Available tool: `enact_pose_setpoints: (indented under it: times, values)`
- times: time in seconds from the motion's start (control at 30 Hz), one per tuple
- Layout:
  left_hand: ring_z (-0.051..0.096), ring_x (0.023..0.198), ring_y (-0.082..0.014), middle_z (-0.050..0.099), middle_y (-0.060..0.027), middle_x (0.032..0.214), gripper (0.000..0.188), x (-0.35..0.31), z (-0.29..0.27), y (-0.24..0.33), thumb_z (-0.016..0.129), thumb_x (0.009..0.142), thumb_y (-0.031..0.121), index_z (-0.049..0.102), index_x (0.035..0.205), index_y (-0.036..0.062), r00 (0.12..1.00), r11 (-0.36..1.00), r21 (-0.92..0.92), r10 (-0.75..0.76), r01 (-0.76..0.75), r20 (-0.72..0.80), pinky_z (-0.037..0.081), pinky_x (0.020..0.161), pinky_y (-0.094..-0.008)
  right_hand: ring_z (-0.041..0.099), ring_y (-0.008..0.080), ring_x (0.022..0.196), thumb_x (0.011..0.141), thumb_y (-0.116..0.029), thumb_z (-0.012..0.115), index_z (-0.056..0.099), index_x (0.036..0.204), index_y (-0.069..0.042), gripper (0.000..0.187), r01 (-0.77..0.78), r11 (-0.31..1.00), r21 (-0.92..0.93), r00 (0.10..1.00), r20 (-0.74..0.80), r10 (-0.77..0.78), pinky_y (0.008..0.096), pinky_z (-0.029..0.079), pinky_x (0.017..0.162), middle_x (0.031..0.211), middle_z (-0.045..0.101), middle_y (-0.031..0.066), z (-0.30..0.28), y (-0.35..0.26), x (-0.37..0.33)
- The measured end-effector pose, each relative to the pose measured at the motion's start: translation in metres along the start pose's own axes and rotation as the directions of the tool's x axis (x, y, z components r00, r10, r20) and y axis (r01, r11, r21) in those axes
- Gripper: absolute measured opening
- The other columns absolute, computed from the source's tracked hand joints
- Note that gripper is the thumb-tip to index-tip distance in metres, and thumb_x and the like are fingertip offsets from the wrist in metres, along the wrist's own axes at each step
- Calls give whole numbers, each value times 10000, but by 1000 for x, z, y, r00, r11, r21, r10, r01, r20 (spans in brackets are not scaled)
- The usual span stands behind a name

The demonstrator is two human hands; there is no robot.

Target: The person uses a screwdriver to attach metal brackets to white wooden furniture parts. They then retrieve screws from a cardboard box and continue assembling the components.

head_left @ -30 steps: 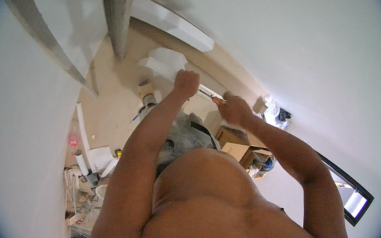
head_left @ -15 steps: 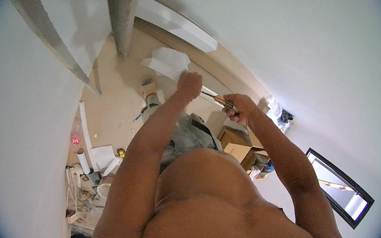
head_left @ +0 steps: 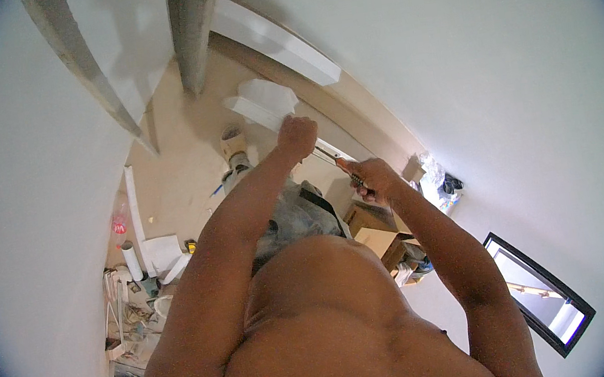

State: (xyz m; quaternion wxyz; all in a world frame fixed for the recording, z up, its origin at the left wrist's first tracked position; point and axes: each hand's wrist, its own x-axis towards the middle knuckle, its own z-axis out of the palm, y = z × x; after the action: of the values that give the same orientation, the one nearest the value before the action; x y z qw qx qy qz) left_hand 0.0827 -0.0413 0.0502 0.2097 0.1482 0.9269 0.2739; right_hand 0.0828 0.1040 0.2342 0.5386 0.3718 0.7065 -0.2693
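Note:
My left hand [head_left: 298,138] is closed around a long white strip [head_left: 259,110], one end of which shows beyond the fist and the other runs out toward my right hand. My right hand [head_left: 375,179] is wrapped round the handle of a screwdriver [head_left: 346,167]. Its thin dark shaft points up and left, along the strip just beside my left fist. Whether the tip touches the strip I cannot tell. Some fingers of the left fist are hidden from above.
Grey posts [head_left: 192,35] stand ahead. A white panel [head_left: 274,36] lies by the right wall. Cardboard boxes [head_left: 377,239] are at my right. Tools and scraps [head_left: 135,309], a white roll [head_left: 131,260] and a plastic bottle [head_left: 118,219] lie left. A black-framed mirror [head_left: 542,294] hangs right.
My right hand has moved slightly left with the screwdriver, whose shaft now lies closer along the white strip. The left hand keeps its hold, nearly in the same place.

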Motion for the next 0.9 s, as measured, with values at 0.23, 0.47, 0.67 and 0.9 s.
enact_pose_setpoints:
  times: [0.23, 0.47, 0.67, 0.9]
  values:
    - [655, 884, -264, 667, -103, 873, 122, -2, 1, -1, 555, 818, 140, 665, 851, 98, 998, 1000, -13, 17, -18, -58, 438, 871, -420, 591, 216, 590, 894, -186, 575, 532, 1175, -67, 308, 255, -58, -965, 544, 193, -816, 333, 456, 473, 883, 591, 137, 11, 20, -2]
    - [657, 889, -277, 669, -118, 872, 98, -2, 2, -1, 576, 799, 120, 667, 816, 89, 998, 999, -28, 15, -17, -67, 449, 851, -415, 457, 177, 434, 925, -397, 584, 621, 879, -34, 368, 200, 916, -348, 959, -123, -256, 333, 433, 406, 594, 492, 39, 17, 9, -6]
    - [661, 883, -276, 670, -126, 872, 104, -2, 3, -3, 575, 792, 113, 670, 821, 83, 995, 998, -39, 39, -43, -96, 456, 848, -414, 535, 261, 604, 912, -352, 583, 577, 980, 0, 358, 241, 172, -955, 653, 28, -757, 384, 474, 535, 708, 551, 101, 20, 12, -9]
    - [665, 854, -270, 670, -117, 848, 114, -2, 13, -4, 570, 795, 131, 667, 829, 82, 990, 999, -11, 40, -41, -133, 461, 843, -414, 627, 358, 803, 898, -299, 581, 526, 1097, 39, 396, 284, 607, -742, 841, -112, -530, 443, 521, 685, 841, 621, 173, 6, 17, 7]
